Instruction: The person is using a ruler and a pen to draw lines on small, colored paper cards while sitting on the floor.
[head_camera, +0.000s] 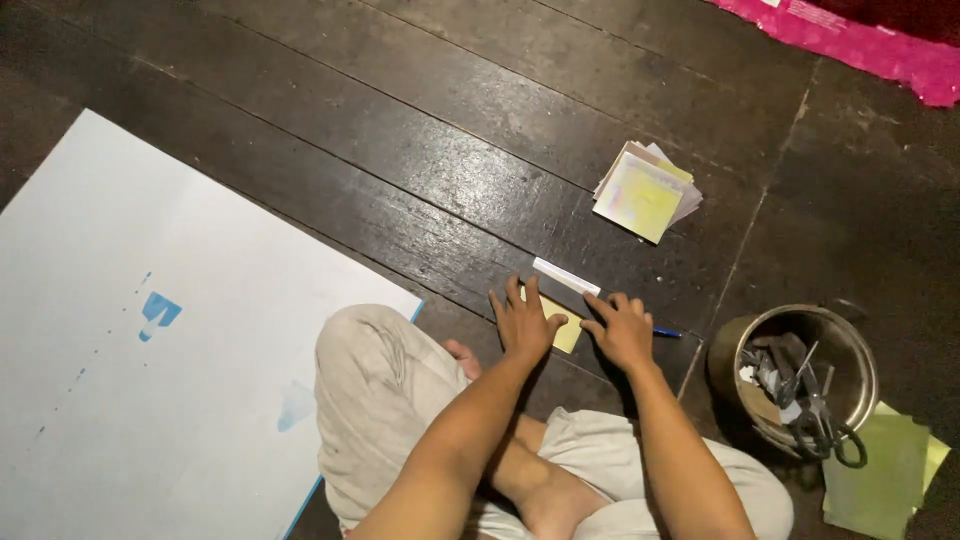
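Where hands (575, 325) press, matte square paper (567, 334).

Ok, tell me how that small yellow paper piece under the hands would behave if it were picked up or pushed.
The small yellow paper piece looks thin and flat, so it would probably flop and weigh almost nothing. The left hand and right hand press it to the dark wooden floor, which suggests it might slide or curl when released. It likely creases easily.

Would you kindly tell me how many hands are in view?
2. The left hand presses flat on the yellow paper on the floor; the right hand rests beside it, over a blue pen.
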